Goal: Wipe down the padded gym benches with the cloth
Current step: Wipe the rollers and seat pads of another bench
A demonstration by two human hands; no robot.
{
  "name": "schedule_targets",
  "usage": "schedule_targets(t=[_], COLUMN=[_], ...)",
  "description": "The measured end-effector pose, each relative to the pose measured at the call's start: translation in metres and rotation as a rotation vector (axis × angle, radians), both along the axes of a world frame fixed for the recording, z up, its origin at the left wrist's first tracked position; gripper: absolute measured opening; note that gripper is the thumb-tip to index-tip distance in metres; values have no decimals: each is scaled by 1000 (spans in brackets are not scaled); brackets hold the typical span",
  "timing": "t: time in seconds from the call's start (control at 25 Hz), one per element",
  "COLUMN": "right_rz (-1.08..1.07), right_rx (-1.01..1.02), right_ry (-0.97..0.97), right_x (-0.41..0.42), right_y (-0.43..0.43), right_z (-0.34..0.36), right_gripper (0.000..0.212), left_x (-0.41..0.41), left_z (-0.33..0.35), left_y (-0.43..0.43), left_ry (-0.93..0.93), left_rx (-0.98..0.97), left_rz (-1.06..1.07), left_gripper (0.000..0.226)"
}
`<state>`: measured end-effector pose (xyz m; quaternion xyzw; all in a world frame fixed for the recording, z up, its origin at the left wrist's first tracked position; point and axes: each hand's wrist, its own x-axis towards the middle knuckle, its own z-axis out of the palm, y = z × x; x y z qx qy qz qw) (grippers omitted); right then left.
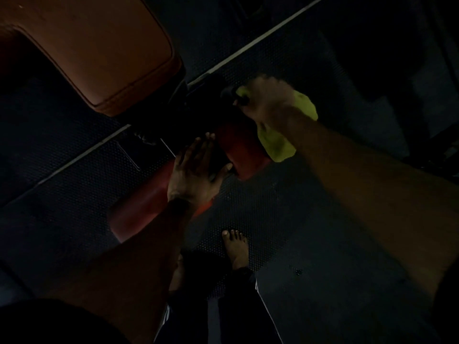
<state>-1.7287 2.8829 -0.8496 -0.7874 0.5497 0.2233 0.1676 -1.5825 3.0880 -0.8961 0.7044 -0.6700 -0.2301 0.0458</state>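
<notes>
Two red roller pads [244,152] are overlapped by the left hand [196,175], laid flat with fingers straight; farther right, the yellow cloth [280,145] is gripped by the right hand [268,100].

Yellow-green cloth [280,145]; orange-brown bench pad [99,50]

The bench pad [99,53] is orange-brown, leather-like upholstery, smooth and faintly glossy with a stitched seam near its edge, the red roller pad [244,155] looks like similar smooth vinyl, the yellow-green cloth [278,145] is soft matt fabric, and the dark floor mat [260,214] looks like finely studded rubber.
</notes>
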Motion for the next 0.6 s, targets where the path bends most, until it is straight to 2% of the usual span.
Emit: schedule_targets(t=[0.12, 0.24, 0.36, 0.48, 0.56, 0.6], right_rz=[-241, -376, -539, -730, -849, -910], right_rx=[-106, -287, -477, -492, -523, -609], right_ry=[-42, -124, -301, -550, -662, -730], right_x=[-13, -20, -27, -20, -20, -18], right_y=[-9, 32, 90, 154, 141, 129], right_z=[-5, -14, -18, -28, -32, -31], right_gripper=[50, 60, 61, 59, 57, 57], left_x=[-1, 2, 2, 1, 0, 1], left_z=[3, 2, 2, 2, 3, 3], left_y=[-3, -1, 1, 1, 1, 2], left_ry=[17, -13, 26, 28, 19, 32], left_rx=[88, 81, 58, 23, -1, 0], left_rz=[-38, -72, -49, -25, -22, -21], left_gripper=[76, 75, 72, 72, 71, 71])
